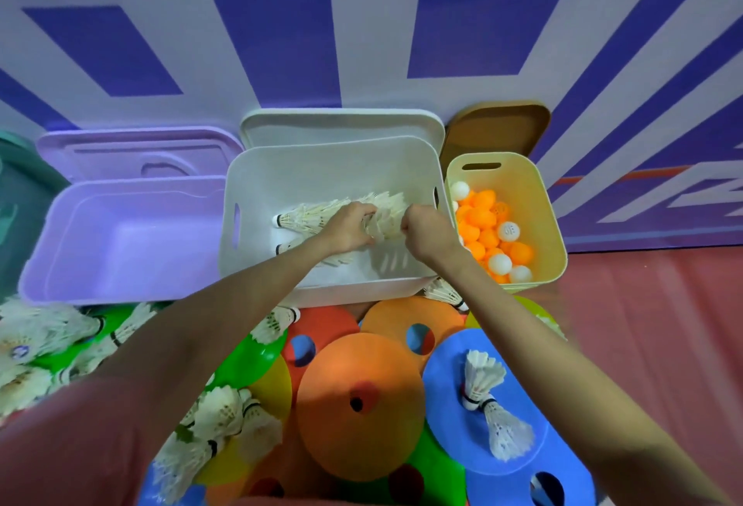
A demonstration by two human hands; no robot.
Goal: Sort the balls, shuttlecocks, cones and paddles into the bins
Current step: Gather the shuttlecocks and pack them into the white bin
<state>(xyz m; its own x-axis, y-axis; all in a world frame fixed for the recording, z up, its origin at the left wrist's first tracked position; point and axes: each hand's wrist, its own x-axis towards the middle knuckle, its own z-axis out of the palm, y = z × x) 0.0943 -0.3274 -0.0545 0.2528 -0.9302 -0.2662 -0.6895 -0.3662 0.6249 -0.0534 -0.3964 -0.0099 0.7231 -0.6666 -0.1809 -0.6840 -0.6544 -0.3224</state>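
Both my hands reach into the white bin (257,184) in the middle. My left hand (349,224) grips a nested row of white shuttlecocks (317,216) that lies across the bin. My right hand (426,230) is curled at the row's feathered right end; whether it pinches the feathers is unclear. A second shuttlecock (289,248) lies in the bin under my left wrist. The yellow bin (551,208) at right holds several orange and white balls (482,220). The purple bin (120,240) at left has nothing in it.
Flat disc cones lie in a heap in front of the bins: orange (362,393), blue (454,385), green (249,357), yellow (273,385). Loose shuttlecocks lie at left (36,336), lower middle (225,413) and on the blue cone (482,385). Bin lids lean against the wall.
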